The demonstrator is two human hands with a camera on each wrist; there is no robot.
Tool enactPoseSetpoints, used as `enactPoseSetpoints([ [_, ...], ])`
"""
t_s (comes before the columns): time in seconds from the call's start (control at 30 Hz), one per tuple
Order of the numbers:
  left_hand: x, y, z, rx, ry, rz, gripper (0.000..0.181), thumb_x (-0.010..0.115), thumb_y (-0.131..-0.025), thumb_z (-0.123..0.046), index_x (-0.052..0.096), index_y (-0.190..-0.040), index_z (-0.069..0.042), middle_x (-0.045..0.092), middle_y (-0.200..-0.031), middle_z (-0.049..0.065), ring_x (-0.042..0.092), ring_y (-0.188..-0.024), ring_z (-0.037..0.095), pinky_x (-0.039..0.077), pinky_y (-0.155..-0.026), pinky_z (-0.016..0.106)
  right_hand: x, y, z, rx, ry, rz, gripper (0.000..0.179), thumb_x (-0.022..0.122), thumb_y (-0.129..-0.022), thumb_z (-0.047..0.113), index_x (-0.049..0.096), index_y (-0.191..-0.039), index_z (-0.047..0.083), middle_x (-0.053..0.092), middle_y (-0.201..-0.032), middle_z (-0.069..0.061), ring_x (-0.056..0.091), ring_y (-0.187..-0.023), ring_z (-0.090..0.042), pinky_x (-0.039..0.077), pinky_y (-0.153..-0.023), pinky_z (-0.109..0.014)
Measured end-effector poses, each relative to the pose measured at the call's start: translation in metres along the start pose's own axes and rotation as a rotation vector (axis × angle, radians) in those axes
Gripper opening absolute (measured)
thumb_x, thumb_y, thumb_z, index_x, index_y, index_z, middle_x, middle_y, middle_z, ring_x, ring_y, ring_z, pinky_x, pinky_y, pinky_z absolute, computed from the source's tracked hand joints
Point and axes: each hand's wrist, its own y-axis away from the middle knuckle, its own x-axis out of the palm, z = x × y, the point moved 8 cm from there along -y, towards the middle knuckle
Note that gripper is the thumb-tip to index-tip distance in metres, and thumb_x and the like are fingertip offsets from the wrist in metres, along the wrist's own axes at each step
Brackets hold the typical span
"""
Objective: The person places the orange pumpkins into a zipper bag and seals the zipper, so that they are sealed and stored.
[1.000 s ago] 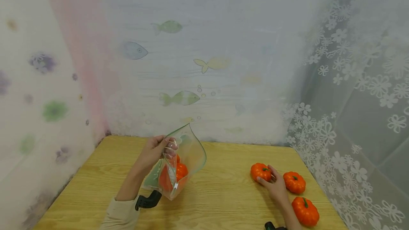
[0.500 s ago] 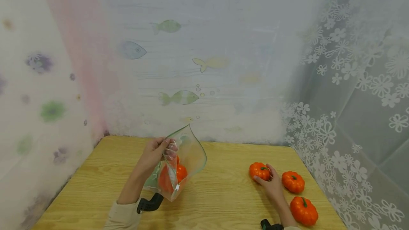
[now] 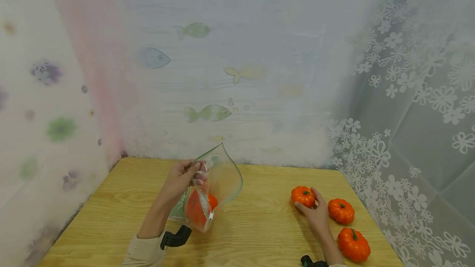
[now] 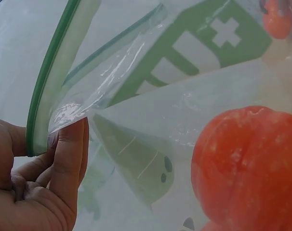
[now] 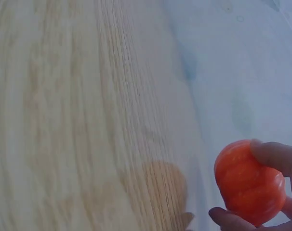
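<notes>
My left hand (image 3: 182, 179) pinches the open rim of a clear zip bag (image 3: 227, 176) with a green-edged closure and green print. Inside that bag lies orange pumpkin-shaped stuff, seen through the plastic as a large orange pumpkin (image 4: 249, 166) in the left wrist view. Over the right part of the table, my right hand (image 3: 316, 215) holds a small orange toy pumpkin (image 3: 302, 196) with a green stem, thumb on one side and fingers on the other. In the right wrist view the held pumpkin (image 5: 247, 180) shows against the pale backdrop.
Two more orange pumpkins stand on the wooden table (image 3: 259, 217) right of my right hand: an upper pumpkin (image 3: 341, 211) and a lower pumpkin (image 3: 353, 245). A fish-printed curtain (image 3: 278, 127) rises behind the table, with patterned sheets at both sides.
The right hand and its pumpkin have shifted slightly up in the head view. The bag's open rim has moved a little to the right with the left hand.
</notes>
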Motion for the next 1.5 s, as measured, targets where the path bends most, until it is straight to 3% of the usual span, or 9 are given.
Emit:
enactPoseSetpoints([
  [0.23,0.006,0.012,0.001,-0.019,0.004,-0.063,0.036,0.047,-0.110,-0.014,0.055,-0.134,0.011,0.071,-0.108,0.009,0.072,-0.083,0.007,0.061,-0.075,0.025,0.002,0.009,0.003,-0.021,-0.031,0.045,0.088,0.082,-0.089,0.019,0.032,-0.159,0.006,0.033,-0.157,-0.026,0.047,-0.134,-0.047,0.052,-0.096,-0.033],
  [0.43,0.012,0.022,-0.001,-0.025,0.023,-0.094,0.036,0.048,-0.109,-0.013,0.054,-0.136,0.012,0.072,-0.106,0.005,0.072,-0.083,0.006,0.061,-0.074,0.024,0.002,0.016,0.007,-0.028,-0.084,0.071,0.088,0.083,-0.088,0.019,0.033,-0.159,0.008,0.031,-0.158,-0.024,0.046,-0.137,-0.047,0.052,-0.092,-0.024],
  [0.67,0.016,0.027,-0.003,-0.032,0.046,-0.106,0.036,0.048,-0.109,-0.011,0.053,-0.137,0.012,0.072,-0.104,0.002,0.071,-0.083,0.006,0.060,-0.073,0.023,0.002,0.022,0.018,-0.107,-0.166,0.087,0.084,0.083,-0.087,0.015,0.037,-0.157,0.013,0.034,-0.157,-0.020,0.049,-0.133,-0.043,0.050,-0.082,-0.013],
  [0.93,0.020,0.031,-0.005,-0.029,0.034,-0.106,0.037,0.048,-0.110,-0.012,0.053,-0.138,0.010,0.071,-0.106,0.002,0.070,-0.084,0.006,0.060,-0.074,0.024,0.005,0.026,0.022,-0.140,-0.211,0.045,0.080,0.087,-0.082,0.010,0.048,-0.152,0.017,0.044,-0.152,-0.005,0.056,-0.116,-0.016,0.056,-0.080,-0.018],
  [1.03,0.021,0.032,-0.005,-0.032,0.031,-0.108,0.037,0.047,-0.110,-0.013,0.053,-0.139,0.010,0.071,-0.107,0.002,0.070,-0.085,0.006,0.060,-0.074,0.024,0.008,0.028,0.025,-0.165,-0.233,0.040,0.079,0.087,-0.081,0.006,0.050,-0.151,0.016,0.045,-0.152,-0.006,0.056,-0.110,-0.009,0.058,-0.078,-0.019],
  [1.3,0.022,0.032,-0.006,-0.030,0.023,-0.110,0.037,0.047,-0.110,-0.013,0.054,-0.138,0.010,0.071,-0.107,0.003,0.070,-0.084,0.006,0.060,-0.074,0.025,0.020,0.037,0.039,-0.256,-0.326,0.071,0.078,0.083,-0.080,-0.005,0.050,-0.150,0.008,0.044,-0.151,-0.013,0.058,-0.111,-0.004,0.059,-0.080,-0.019],
  [1.5,0.022,0.031,-0.006,-0.023,0.016,-0.106,0.037,0.047,-0.110,-0.012,0.054,-0.138,0.011,0.072,-0.106,0.003,0.070,-0.083,0.005,0.060,-0.073,0.024,0.030,0.043,0.044,-0.243,-0.342,0.106,0.079,0.083,-0.080,-0.006,0.051,-0.150,0.010,0.044,-0.152,-0.011,0.059,-0.112,-0.003,0.060,-0.082,-0.022],
])
